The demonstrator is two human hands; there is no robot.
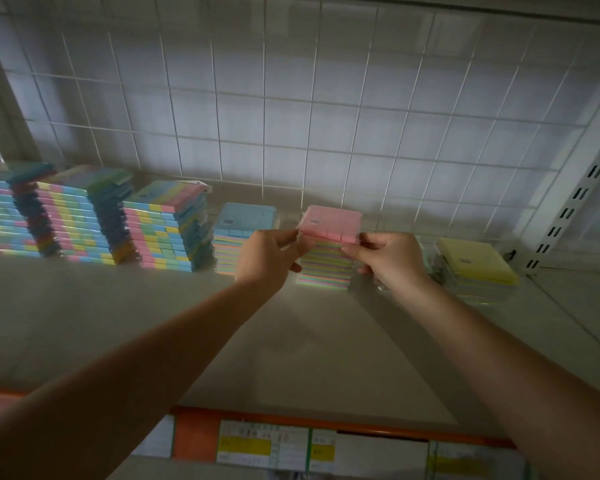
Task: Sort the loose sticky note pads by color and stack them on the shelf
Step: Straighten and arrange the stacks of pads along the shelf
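A pink-topped sticky note pad (330,221) in clear wrap sits on top of a stack of pads (324,270) on the white shelf (291,334). My left hand (267,256) pinches the pad's left front corner. On the right front corner, my right hand (388,258) pinches the same pad. Left of it stands a blue-topped stack (245,221). A lower yellow-topped stack (475,261) stands to the right.
Three tall stacks of multicolour pads (167,230) line the shelf's left side. A white wire grid (291,116) backs the shelf. A slotted upright (568,202) rises at the right. An orange front rail with price labels (291,445) runs along the near edge.
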